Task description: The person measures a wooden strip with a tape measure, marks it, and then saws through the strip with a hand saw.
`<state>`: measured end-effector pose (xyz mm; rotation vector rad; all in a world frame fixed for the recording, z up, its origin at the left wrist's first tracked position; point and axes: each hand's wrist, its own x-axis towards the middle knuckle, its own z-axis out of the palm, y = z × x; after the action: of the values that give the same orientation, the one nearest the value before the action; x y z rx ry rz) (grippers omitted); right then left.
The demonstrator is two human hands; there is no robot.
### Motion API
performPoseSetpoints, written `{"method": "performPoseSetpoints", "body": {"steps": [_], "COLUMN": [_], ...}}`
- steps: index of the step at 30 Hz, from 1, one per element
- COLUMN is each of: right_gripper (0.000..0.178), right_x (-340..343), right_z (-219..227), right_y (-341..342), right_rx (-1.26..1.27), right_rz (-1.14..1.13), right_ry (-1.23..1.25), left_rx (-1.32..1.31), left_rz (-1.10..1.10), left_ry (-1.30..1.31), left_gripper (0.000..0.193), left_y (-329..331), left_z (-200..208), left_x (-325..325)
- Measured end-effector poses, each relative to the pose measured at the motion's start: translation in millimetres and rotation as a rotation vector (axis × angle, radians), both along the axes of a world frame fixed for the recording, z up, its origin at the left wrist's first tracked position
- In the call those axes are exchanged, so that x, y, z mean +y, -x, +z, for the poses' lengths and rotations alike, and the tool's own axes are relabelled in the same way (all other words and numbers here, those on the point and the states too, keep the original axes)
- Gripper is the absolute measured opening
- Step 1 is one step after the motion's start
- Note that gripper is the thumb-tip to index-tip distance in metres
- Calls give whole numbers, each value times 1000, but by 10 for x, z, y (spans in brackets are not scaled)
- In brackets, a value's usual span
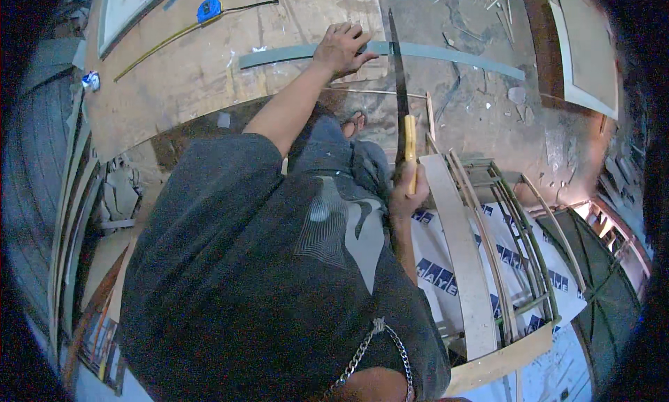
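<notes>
A long, thin grey-green strip lies across the edge of the plywood board and reaches out past it to the right. My left hand grips the strip near its middle, fingers bent over it and thumb pointing right. In my right hand is a handsaw, held by its yellow handle. The dark blade points away from me and crosses the strip just right of my left hand. Whether its teeth touch the strip I cannot tell.
A blue tape measure with its yellow tape drawn out lies on the plywood board. A bare foot shows below the board edge. Wooden slats and printed white sheets stand at right. Scraps litter the floor.
</notes>
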<state>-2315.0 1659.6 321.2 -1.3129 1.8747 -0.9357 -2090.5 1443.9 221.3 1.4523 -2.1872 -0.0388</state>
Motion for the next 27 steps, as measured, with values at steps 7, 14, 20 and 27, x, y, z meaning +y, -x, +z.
{"method": "performPoseSetpoints", "body": {"steps": [7, 14, 20, 27], "right_gripper": [31, 35, 34, 32], "right_x": [-613, -1099, -1178, -1217], "right_z": [268, -168, -262, -229], "right_y": [-321, -455, -448, -514], "right_rx": [-410, -203, -197, -102], "right_rz": [-146, -67, -75, -33], "right_ry": [43, 133, 147, 135], "left_rx": [-58, 104, -19, -58], "left_rz": [-7, -61, -32, -36], "left_ry": [-156, -24, -143, -182], "left_gripper": [46, 35, 38, 38], "left_y": [-76, -36, -44, -34], "left_z": [84, 98, 41, 76], "left_x": [50, 3, 8, 13]}}
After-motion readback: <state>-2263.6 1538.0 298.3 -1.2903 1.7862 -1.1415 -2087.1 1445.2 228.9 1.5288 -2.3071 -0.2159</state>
